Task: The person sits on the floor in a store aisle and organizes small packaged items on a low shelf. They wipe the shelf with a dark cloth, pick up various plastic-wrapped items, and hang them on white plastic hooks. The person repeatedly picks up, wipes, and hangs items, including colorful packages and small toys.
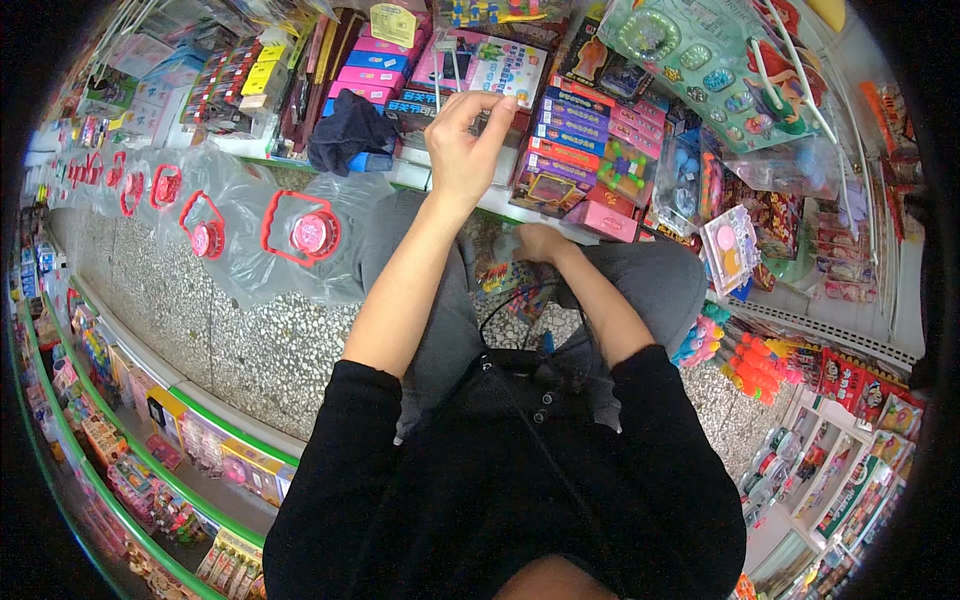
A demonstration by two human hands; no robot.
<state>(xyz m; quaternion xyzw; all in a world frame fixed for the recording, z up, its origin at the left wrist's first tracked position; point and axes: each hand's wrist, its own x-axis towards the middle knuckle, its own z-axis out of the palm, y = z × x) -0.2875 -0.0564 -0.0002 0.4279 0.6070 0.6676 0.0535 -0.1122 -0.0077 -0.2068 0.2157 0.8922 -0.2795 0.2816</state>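
Observation:
My left hand (466, 150) is raised in front of the stocked shelf, its thumb and forefinger tips meeting. Whether something thin is pinched there cannot be made out. Just beyond its knuckles is a white metal display hook (448, 64). Lower down, between my knees, my right hand (544, 244) is at the top edge of clear plastic packets (510, 277) with small multicoloured pieces inside; its fingers seem closed on the plastic, though partly blurred. Right of the left hand stands a stack of purple, blue and orange boxes (566, 142).
Large clear plastic-wrapped bottles with red handles (304, 229) line the speckled floor (247, 322) at left. A dark cloth (352, 135) lies on the shelf edge. Hanging toy packs (720, 75) jut out at upper right. Green-edged shelves (225, 420) run behind on the left.

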